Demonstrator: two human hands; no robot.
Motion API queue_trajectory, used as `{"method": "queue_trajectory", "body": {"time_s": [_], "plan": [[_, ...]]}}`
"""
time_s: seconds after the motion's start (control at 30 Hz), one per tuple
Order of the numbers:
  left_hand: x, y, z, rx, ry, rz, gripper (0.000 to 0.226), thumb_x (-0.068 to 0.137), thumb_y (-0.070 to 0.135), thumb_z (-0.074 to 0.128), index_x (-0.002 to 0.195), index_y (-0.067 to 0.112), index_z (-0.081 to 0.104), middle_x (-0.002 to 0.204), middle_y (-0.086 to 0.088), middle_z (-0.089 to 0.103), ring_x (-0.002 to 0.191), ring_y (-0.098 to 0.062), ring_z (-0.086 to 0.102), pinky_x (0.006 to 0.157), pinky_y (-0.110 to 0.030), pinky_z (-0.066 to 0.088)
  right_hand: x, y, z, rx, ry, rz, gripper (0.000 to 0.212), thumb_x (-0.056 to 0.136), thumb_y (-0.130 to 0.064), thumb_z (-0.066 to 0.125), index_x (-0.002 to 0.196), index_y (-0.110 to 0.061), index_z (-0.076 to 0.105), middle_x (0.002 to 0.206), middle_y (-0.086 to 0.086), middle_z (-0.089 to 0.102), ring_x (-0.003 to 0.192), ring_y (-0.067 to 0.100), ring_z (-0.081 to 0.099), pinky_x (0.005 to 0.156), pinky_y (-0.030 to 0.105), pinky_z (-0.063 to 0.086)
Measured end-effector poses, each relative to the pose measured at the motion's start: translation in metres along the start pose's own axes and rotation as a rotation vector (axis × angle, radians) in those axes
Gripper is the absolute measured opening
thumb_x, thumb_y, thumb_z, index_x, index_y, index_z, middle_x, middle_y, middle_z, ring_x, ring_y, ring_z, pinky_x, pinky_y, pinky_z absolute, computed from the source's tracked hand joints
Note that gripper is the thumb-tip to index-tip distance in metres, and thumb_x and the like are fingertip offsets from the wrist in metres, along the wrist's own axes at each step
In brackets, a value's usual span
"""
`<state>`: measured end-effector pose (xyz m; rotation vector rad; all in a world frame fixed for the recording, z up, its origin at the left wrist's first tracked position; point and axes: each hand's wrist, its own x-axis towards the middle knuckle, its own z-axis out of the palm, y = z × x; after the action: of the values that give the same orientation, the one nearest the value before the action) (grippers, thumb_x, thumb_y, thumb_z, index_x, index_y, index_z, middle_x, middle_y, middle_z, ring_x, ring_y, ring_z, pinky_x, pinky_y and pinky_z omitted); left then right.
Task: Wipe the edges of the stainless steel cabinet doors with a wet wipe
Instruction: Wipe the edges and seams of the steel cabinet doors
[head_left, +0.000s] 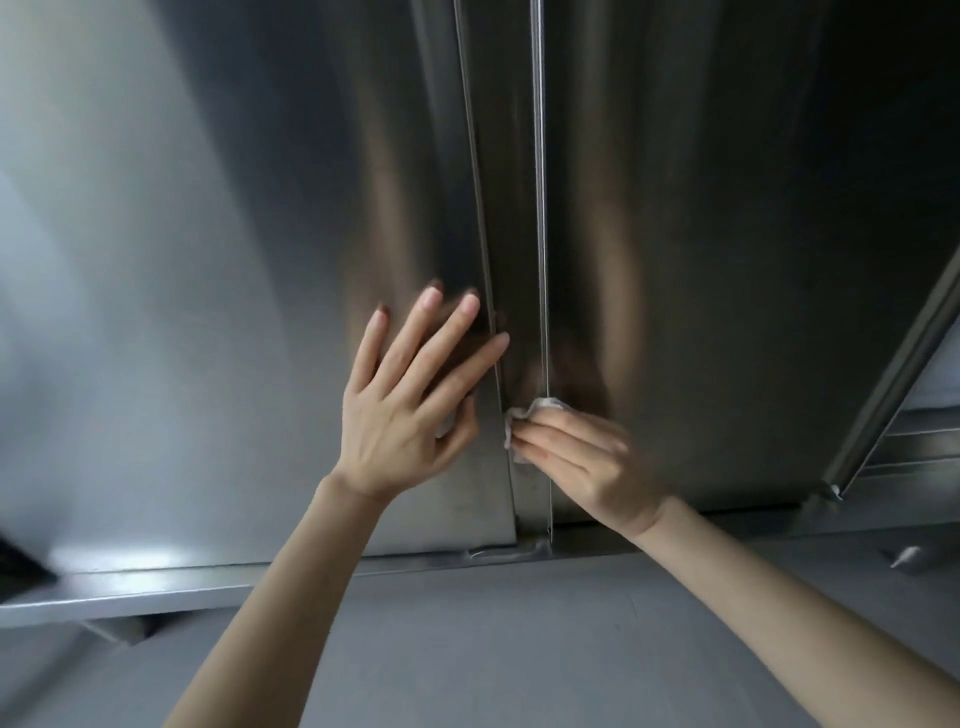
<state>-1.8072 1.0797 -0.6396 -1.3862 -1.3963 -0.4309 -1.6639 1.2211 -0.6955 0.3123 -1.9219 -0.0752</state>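
Currently the right hand (582, 457) pinches the crumpled white wet wipe (530, 415), soft and best held bunched, low on the central edge of the stainless steel cabinet doors (208, 260), left hand (405, 410) spread flat.

Count: two stainless steel cabinet doors, left door (234, 260) and right door (727, 260). One wet wipe (524, 415). Two hands: left hand (410, 410), right hand (587, 457). Two bare forearms: left forearm (270, 613), right forearm (779, 618). One small metal object (906, 557) low at right, kind not discernible.
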Motion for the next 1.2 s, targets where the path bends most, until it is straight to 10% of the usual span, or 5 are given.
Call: {"method": "queue_trajectory", "body": {"time_s": [0.43, 0.7, 1.03, 1.2], "plan": [[-0.001, -0.002, 0.004, -0.015, 0.055, -0.010, 0.055, 0.086, 0.017, 0.056, 0.140, 0.024, 0.049, 0.149, -0.009, 0.038, 0.148, -0.024, 0.019, 0.118, -0.050, 0.017, -0.009, -0.011, 0.006, -0.077, 0.010, 0.041, 0.007, 0.087, -0.002, 0.068, 0.084, 0.000, 0.073, 0.091, 0.007, 0.071, 0.089, 0.022, 0.065, 0.080, 0.030, 0.047], [0.000, -0.001, 0.008, 0.002, 0.097, -0.002, 0.050, 0.086, 0.019, 0.052, 0.136, 0.023, 0.053, 0.145, -0.010, 0.042, 0.147, -0.024, 0.021, 0.118, -0.050, 0.019, -0.104, -0.032, 0.037, -0.053, -0.293, 0.033, 0.029, 0.093, -0.003, 0.057, 0.068, -0.009, 0.069, 0.071, 0.001, 0.064, 0.069, 0.019, 0.063, 0.066, 0.026, 0.039], [0.000, -0.002, 0.008, -0.001, 0.101, -0.003, 0.051, 0.086, 0.018, 0.054, 0.137, 0.023, 0.051, 0.147, -0.009, 0.040, 0.148, -0.023, 0.019, 0.119, -0.048, 0.016, -0.019, -0.014, 0.008, -0.060, -0.008, 0.086, 0.011, 0.089, -0.003, 0.064, 0.082, -0.001, 0.073, 0.092, 0.008, 0.071, 0.091, 0.022, 0.065, 0.079, 0.031, 0.046], [-0.001, -0.001, 0.006, -0.023, 0.092, 0.001, 0.052, 0.086, 0.018, 0.057, 0.136, 0.023, 0.050, 0.159, 0.001, 0.025, 0.149, -0.023, 0.018, 0.119, -0.049, 0.015, -0.104, -0.032, 0.032, -0.022, -0.330, 0.044, 0.031, 0.094, -0.002, 0.056, 0.065, -0.007, 0.066, 0.070, 0.003, 0.061, 0.067, 0.020, 0.060, 0.068, 0.029, 0.046]]}}
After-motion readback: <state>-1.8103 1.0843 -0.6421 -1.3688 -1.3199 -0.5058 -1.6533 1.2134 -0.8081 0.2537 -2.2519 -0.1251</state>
